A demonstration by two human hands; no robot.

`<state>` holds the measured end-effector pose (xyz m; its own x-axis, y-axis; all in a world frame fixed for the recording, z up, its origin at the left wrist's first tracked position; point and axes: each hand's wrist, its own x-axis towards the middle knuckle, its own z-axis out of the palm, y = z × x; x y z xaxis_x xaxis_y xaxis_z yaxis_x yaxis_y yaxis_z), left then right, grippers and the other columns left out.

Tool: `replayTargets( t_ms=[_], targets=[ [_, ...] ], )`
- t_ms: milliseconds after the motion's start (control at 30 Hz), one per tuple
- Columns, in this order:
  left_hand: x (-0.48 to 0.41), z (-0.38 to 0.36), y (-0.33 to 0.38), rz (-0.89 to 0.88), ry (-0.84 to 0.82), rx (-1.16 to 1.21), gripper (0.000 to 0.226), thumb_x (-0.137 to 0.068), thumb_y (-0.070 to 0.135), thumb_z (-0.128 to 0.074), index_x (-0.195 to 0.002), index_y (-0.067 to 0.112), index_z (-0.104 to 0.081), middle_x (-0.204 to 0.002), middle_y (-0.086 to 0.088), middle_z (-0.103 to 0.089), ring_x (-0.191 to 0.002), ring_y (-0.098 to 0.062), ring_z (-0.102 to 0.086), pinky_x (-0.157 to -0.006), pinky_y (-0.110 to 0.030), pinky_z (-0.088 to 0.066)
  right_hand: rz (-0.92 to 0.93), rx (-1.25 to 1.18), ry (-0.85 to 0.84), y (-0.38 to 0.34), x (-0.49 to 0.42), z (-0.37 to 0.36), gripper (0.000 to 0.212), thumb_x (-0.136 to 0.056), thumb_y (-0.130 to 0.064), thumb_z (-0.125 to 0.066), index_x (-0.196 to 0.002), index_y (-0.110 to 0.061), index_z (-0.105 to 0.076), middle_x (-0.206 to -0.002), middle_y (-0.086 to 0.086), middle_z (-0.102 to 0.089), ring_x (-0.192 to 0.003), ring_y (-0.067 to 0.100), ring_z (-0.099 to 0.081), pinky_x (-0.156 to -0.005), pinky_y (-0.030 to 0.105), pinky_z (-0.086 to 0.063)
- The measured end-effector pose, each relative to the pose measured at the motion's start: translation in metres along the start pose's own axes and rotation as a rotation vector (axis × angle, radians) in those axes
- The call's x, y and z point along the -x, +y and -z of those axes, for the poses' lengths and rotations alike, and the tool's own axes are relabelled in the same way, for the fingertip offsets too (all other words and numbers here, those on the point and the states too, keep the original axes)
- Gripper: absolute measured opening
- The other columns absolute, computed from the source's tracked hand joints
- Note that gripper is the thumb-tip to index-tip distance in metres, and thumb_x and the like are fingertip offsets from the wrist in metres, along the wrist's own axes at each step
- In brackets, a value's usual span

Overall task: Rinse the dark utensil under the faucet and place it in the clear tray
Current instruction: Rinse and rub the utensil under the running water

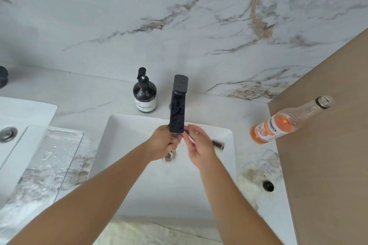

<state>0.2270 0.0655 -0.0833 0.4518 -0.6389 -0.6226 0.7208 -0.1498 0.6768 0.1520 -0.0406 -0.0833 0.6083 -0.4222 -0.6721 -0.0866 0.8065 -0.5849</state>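
Dark utensil (pixel 216 144) lies across the white sink (pixel 219 165) just below the black faucet (pixel 177 113), blurred, its handle end sticking out to the right. Right hand (pixel 196 146) seems to pinch it with loosely curled fingers; left hand (pixel 162 143) is cupped under the spout. Clear tray (pixel 59 157) sits left of the sink, wet.

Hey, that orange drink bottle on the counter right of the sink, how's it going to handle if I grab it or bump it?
The orange drink bottle looks like ribbed clear glass, so probably rigid and breakable. Liquid fills only its lower part, which likely keeps it steady, though the tall narrow neck could tip if knocked high. No cap is visible, so it may spill. The nearby countertop looks wet, so it might slide.
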Motion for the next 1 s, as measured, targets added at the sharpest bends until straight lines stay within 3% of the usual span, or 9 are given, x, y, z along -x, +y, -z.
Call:
replayTargets(
  t_ms=[100,167,300,367,433,567,733,933,1000],
  targets=[
    [-0.001,-0.018,-0.011,-0.024,0.047,0.057,0.037,-0.1,0.003,-0.035,-0.067,0.011,-0.049,-0.057,-0.003,-0.033,-0.034,-0.009,-0.026,-0.032,-0.016,-0.017,-0.064,-0.201,-0.036,0.029,0.009,0.002,0.031,-0.092,0.013,-0.037,-0.079,-0.005,-0.059,-0.076,0.008,-0.054,-0.06,0.009,-0.058,-0.054,0.012,-0.052],
    [0.001,-0.012,-0.011,-0.036,0.024,-0.163,0.036,-0.104,0.014,-0.041,-0.069,0.014,-0.048,-0.055,-0.002,-0.033,-0.039,-0.011,-0.025,-0.038,-0.018,-0.015,-0.001,-0.11,-0.039,0.03,0.013,0.009,0.018,-0.095,0.007,-0.049,-0.087,-0.002,-0.063,-0.081,0.009,-0.062,-0.069,0.011,-0.064,-0.063,0.016,-0.055],
    [0.009,0.015,0.001,0.068,-0.124,-0.752,0.019,-0.098,0.003,-0.044,-0.085,0.012,-0.053,-0.06,0.002,-0.052,-0.039,-0.008,-0.041,-0.034,-0.015,-0.031,0.137,0.592,-0.193,-0.008,0.006,0.025,0.012,-0.091,0.003,-0.063,-0.083,-0.004,-0.068,-0.077,0.008,-0.074,-0.075,0.016,-0.074,-0.066,0.024,-0.06],
    [0.01,0.012,-0.007,0.065,-0.11,-1.122,0.017,-0.095,0.004,-0.041,-0.1,0.017,-0.05,-0.078,0.001,-0.055,-0.057,-0.014,-0.05,-0.044,-0.02,-0.041,0.118,0.994,-0.309,-0.023,0.003,0.015,0.015,-0.09,-0.001,-0.067,-0.078,-0.011,-0.071,-0.077,0.006,-0.074,-0.077,0.018,-0.075,-0.074,0.029,-0.062],
    [0.009,0.008,-0.018,0.005,-0.076,-1.026,0.019,-0.098,0.004,-0.033,-0.101,0.017,-0.047,-0.083,-0.004,-0.052,-0.061,-0.016,-0.051,-0.047,-0.018,-0.041,0.145,1.091,-0.284,-0.029,0.0,0.005,0.013,-0.087,-0.003,-0.069,-0.078,-0.012,-0.071,-0.077,0.009,-0.074,-0.077,0.022,-0.075,-0.077,0.032,-0.063],
    [0.005,0.006,-0.012,-0.035,-0.022,-0.205,0.031,-0.102,-0.002,-0.028,-0.09,0.003,-0.056,-0.067,-0.008,-0.047,-0.044,-0.012,-0.033,-0.039,-0.021,-0.023,0.11,0.314,-0.051,-0.01,0.004,0.007,0.011,-0.091,0.004,-0.062,-0.084,-0.002,-0.067,-0.077,0.011,-0.073,-0.076,0.018,-0.073,-0.068,0.023,-0.061],
    [0.003,-0.021,-0.008,0.009,0.044,0.169,0.027,-0.098,-0.005,-0.04,-0.079,0.005,-0.057,-0.068,-0.006,-0.046,-0.035,-0.006,-0.029,-0.029,-0.016,-0.023,0.008,-0.361,0.167,0.02,0.01,0.008,0.007,-0.096,-0.006,-0.06,-0.101,-0.003,-0.064,-0.091,0.006,-0.069,-0.074,0.007,-0.072,-0.062,0.015,-0.058],
    [-0.002,-0.009,-0.011,-0.102,0.213,-0.423,0.029,-0.102,0.023,-0.04,-0.081,0.011,-0.058,-0.06,-0.002,-0.051,-0.041,-0.013,-0.034,-0.041,-0.02,-0.026,0.025,-0.234,0.126,0.017,0.023,0.018,0.006,-0.094,0.0,-0.061,-0.093,-0.004,-0.065,-0.094,0.006,-0.066,-0.084,0.013,-0.069,-0.078,0.027,-0.059],
    [-0.004,-0.006,-0.011,-0.096,0.281,-0.414,0.027,-0.1,0.021,-0.042,-0.081,0.009,-0.057,-0.057,-0.001,-0.047,-0.038,-0.012,-0.031,-0.041,-0.02,-0.024,0.032,-0.175,0.174,0.026,0.03,0.019,0.008,-0.091,0.0,-0.064,-0.094,-0.006,-0.067,-0.097,0.007,-0.066,-0.088,0.017,-0.068,-0.082,0.029,-0.056]
  ],
)
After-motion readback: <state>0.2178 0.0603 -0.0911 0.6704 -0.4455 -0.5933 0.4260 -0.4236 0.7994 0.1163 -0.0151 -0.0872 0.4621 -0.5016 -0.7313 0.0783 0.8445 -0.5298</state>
